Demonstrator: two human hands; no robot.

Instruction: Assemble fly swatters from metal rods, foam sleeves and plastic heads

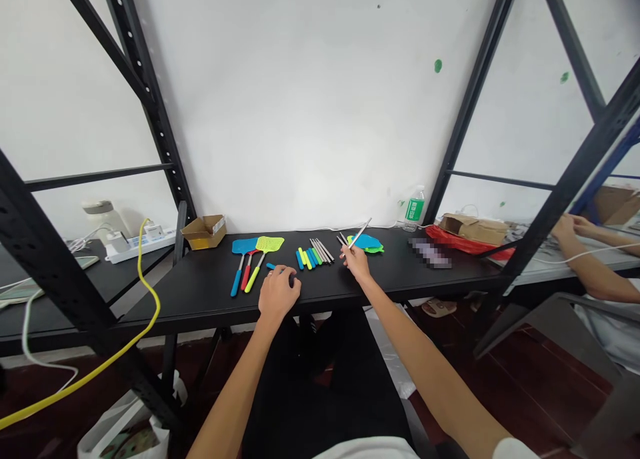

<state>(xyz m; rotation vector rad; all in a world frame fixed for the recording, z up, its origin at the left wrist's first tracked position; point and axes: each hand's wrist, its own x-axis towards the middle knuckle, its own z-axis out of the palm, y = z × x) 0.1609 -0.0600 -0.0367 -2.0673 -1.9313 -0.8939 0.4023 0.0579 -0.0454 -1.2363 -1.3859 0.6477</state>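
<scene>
The right hand (356,261) closes its fingers around a slim silver metal rod (361,231), raised above the black tabletop (200,292). The left hand (279,291), loosely curled, is at a blue handle (271,266); whether it grips it, I cannot tell.

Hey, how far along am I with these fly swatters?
Three swatters look assembled, head to handle. Your right hand holds a metal rod; your left hand is by a partly hidden blue handle. Apparently left: loose handles and rods mid-table, heads stacked toward the right.
</scene>
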